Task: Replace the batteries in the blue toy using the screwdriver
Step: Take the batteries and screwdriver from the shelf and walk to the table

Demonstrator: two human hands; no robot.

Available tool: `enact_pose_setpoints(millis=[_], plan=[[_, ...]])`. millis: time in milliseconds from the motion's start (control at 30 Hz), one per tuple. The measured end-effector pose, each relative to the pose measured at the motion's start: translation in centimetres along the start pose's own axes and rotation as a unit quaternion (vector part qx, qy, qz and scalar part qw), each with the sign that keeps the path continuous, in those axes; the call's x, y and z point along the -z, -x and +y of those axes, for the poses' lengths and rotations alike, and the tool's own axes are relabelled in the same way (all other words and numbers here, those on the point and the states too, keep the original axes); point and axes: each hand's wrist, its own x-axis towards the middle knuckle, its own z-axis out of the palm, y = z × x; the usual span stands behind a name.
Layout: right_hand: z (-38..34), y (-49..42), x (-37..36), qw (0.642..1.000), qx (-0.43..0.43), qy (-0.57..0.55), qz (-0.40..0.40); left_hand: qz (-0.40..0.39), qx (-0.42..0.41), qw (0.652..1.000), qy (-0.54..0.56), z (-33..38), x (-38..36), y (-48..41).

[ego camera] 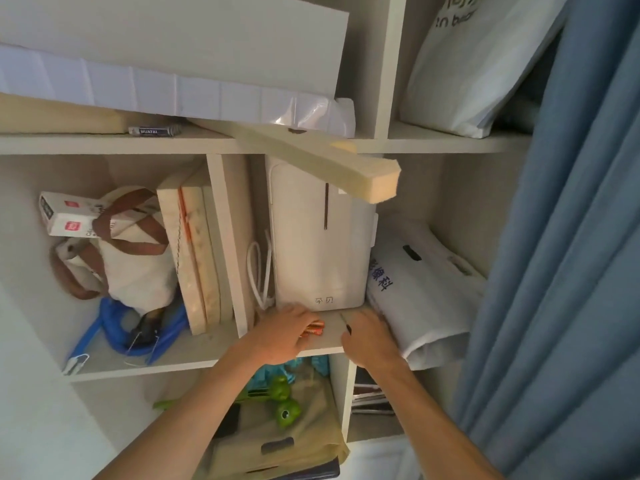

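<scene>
Both my hands reach onto the middle shelf (322,342) in front of a white appliance (322,237). My left hand (282,332) lies over some orange-red batteries (313,330), fingers curled on them. My right hand (370,336) is closed around a thin screwdriver (345,323) whose dark tip sticks up by the thumb. A pack of batteries (154,130) lies on the upper shelf at the left. No blue toy can be made out.
A white plastic bag (426,299) lies right of my right hand. A pale wooden beam (311,157) juts out overhead. A canvas bag (135,258), boards and blue tubing (114,327) fill the left cubby. Green toys (285,403) sit below. A blue curtain (568,271) hangs at right.
</scene>
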Motion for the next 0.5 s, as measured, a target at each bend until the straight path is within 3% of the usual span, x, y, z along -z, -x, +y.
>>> enact_pose_setpoints(millis=[500], plan=[[0.4, 0.4, -1.2, 0.998, -0.033, -0.054, 0.008, 0.041, 0.046, 0.997, -0.039, 1.4, -1.5, -0.6]])
